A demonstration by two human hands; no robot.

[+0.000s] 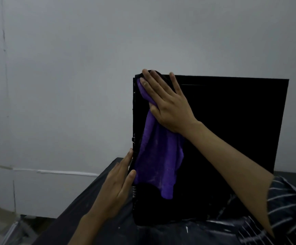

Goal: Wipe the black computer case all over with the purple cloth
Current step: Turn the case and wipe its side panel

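Two bare hands are on a black computer case that stands upright on a table draped in a glossy dark plastic sheet. Its broad side panel faces the camera, and it fills the view from the centre out toward 3 o'clock.

The right hand lies flat against the panel at the case's 11 o'clock corner. Its fingers are straight and spread, and the tips reach up to the top edge. Under the palm and fingers it presses the purple cloth to the panel, with the thumb lying across a bunched fold. From the hand toward 6 o'clock the cloth hangs loose down the panel, ending in a ragged point a little above the case's bottom edge.

The left hand is released, its fingers straight and close together. It rests against the case's left edge at about 8 o'clock. Its thumb tip is on the front of the panel, touching the cloth's lower left border.

A dark sleeve with thin pale stripes shows at 4 o'clock in the view. A plain grey wall fills the background from 9 to 12 o'clock.
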